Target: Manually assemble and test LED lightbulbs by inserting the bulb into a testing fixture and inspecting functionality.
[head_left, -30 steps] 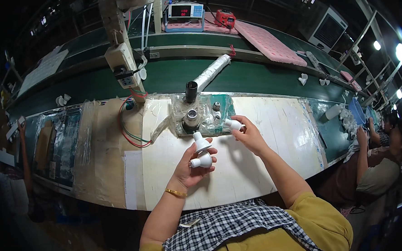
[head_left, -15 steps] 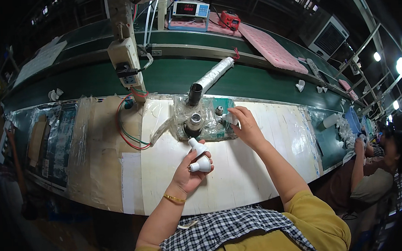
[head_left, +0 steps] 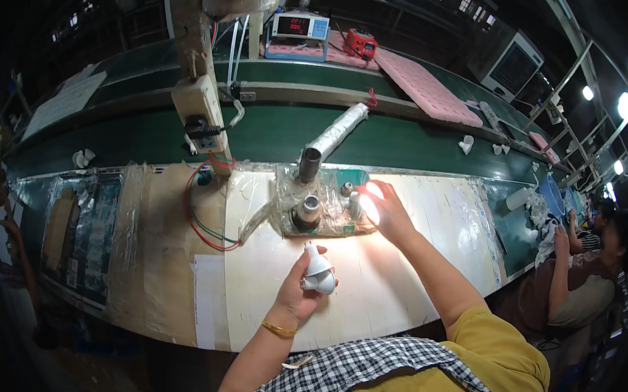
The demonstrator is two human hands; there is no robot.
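Over worktop | lit bulb gripped in right hand | two bulbs in left hand

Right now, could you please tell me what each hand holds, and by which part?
Left hand: two white bulbs, by their sides. Right hand: a lit bulb, around its glowing wide end.

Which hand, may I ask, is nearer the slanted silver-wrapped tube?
Right: in the picture, the right hand is below and right of the tube; the left hand farther below, leftward.
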